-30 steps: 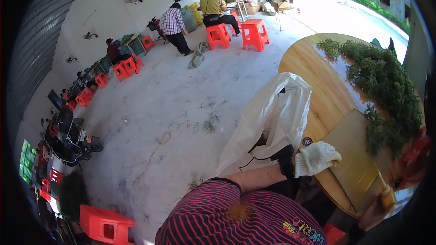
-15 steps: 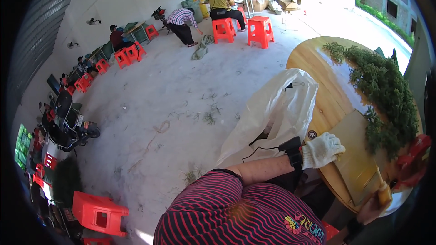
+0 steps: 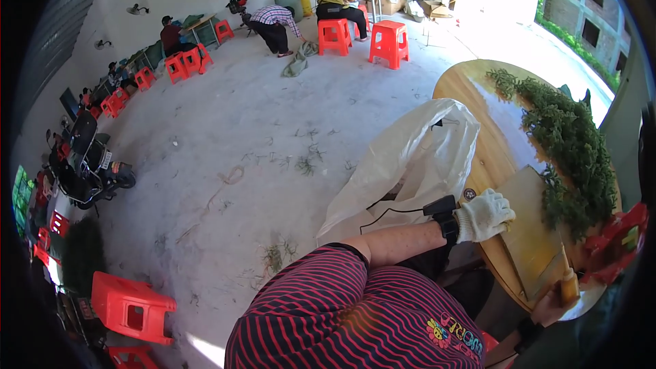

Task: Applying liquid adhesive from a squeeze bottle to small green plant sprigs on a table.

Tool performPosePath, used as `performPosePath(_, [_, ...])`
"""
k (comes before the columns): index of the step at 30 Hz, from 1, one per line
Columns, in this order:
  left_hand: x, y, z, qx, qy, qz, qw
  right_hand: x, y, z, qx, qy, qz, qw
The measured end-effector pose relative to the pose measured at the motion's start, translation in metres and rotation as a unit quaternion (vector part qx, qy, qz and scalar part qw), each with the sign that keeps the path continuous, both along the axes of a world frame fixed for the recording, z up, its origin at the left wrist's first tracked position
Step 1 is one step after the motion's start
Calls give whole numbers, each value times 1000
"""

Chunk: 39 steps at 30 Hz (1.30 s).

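My left hand (image 3: 486, 216) wears a white knit glove and rests by the left edge of a flat tan board (image 3: 525, 222). Its fingers are curled in, and whatever they may pinch is too small to make out. Low on the right, my bare right hand (image 3: 549, 306) is wrapped around a small yellow squeeze bottle (image 3: 569, 288) with a long thin nozzle pointing up. The board lies on a round wooden table (image 3: 471, 106). Beside it, a heap of green leafy sprigs (image 3: 570, 143) covers the table's far right part.
A white plastic sack (image 3: 403, 164) hangs open against the table's left side. Beside my right hand lies a red plastic bag (image 3: 618, 242). Red stools (image 3: 133, 307), a parked motor scooter (image 3: 89, 160) and several people at other tables stand around the room. Green scraps litter the floor.
The view has shifted slightly. The person in the checked shirt has reached further down toward the cloth on the floor. Both my hands keep nearly the same places, the bottle still in my right.
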<state>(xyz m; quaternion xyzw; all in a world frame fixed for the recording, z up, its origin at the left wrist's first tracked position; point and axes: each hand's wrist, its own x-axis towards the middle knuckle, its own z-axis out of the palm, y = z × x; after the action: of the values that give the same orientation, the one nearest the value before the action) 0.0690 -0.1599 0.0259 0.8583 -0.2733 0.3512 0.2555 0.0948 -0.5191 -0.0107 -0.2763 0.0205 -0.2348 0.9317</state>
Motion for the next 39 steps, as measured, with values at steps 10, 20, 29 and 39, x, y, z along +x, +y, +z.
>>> performPosePath(10, [-1, -2, -4, 19, -5, 29, 999, 7, -3, -6, -23, -5, -6, 1000])
performPosePath(20, [1, -3, -5, 6, -22, 31, 999, 18, -17, -16, -38, -3, 44, 998])
performPosePath(29, [3, -3, -8, -7, -14, 24, 1000, 3, 5, 5, -19, 7, 22, 1000])
performPosePath(39, [-1, -2, 0, -8, 6, 25, 1000, 5, -6, -3, -7, -14, 28, 999])
